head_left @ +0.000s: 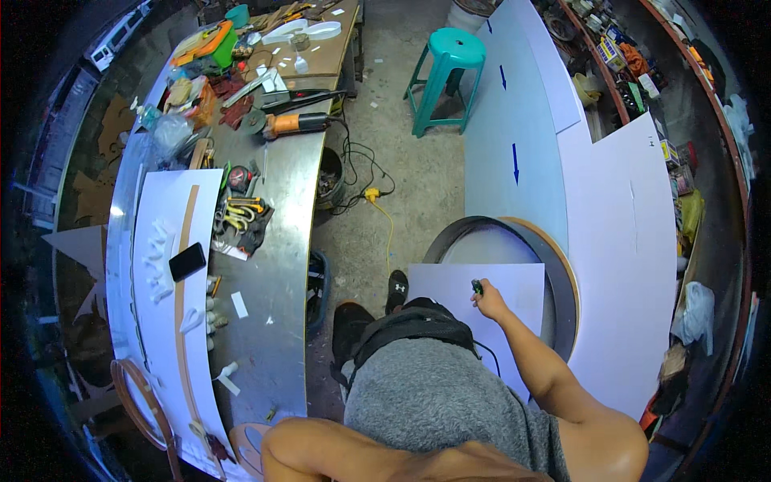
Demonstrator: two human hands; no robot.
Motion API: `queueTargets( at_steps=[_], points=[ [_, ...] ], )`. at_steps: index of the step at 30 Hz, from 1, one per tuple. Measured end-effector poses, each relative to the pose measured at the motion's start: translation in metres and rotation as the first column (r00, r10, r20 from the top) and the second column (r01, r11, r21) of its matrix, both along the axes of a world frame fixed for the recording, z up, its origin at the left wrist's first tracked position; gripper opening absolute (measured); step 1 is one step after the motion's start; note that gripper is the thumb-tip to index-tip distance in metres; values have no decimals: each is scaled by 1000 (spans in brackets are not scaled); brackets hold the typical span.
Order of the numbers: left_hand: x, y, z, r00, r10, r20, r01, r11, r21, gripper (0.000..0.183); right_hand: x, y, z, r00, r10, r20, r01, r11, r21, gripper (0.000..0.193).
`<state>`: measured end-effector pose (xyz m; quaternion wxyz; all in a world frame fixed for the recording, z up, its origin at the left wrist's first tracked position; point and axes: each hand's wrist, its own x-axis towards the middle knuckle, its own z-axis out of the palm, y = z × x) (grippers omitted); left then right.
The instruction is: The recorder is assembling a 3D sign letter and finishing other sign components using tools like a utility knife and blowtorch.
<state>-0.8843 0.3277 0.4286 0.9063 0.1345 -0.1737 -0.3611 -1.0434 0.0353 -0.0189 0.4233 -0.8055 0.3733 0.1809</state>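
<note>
Left arm (337, 451) lies nearest; dark object (477, 287) sits in right hand (489, 301).

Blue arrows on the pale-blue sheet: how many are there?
3: the nearest arrow, the middle arrow and the farthest arrow, spaced along the pale-blue sheet. Others may be hidden.

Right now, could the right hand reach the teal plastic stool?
Probably not: the teal plastic stool stands well beyond the right hand, past the dark round band, and the hand holds a small dark object.
</note>
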Motion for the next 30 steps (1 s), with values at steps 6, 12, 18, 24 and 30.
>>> queueTargets(
  at_steps=[6, 12, 18, 24, 30],
  points=[
    [39, -40, 8, 992, 106, -75, -98, 990, 97, 43, 32, -19, 18, 997, -75, 0, 75, 996, 55, 22],
    [126, -70, -83, 740, -199, 642, 90, 976, 198, 38, 58, -20, 20, 998, -65, -12, 65, 997, 29, 24],
    [210, -91, -144, 440, -542, 716, -349, 631, 692, 28, 59, -42, 12, 993, -93, -67, 78, 978, -193, 35],
    [286, -129, -169, 67, -668, 741, -514, 614, 599, 30, 94, -71, 9, 775, -620, -122, 630, 772, 85, 24],
    [349, -183, -173, 54, -624, 780, -539, 639, 549, 32, 158, -78, 21, 972, -231, -49, 206, 933, -296, 21]
  ],
)
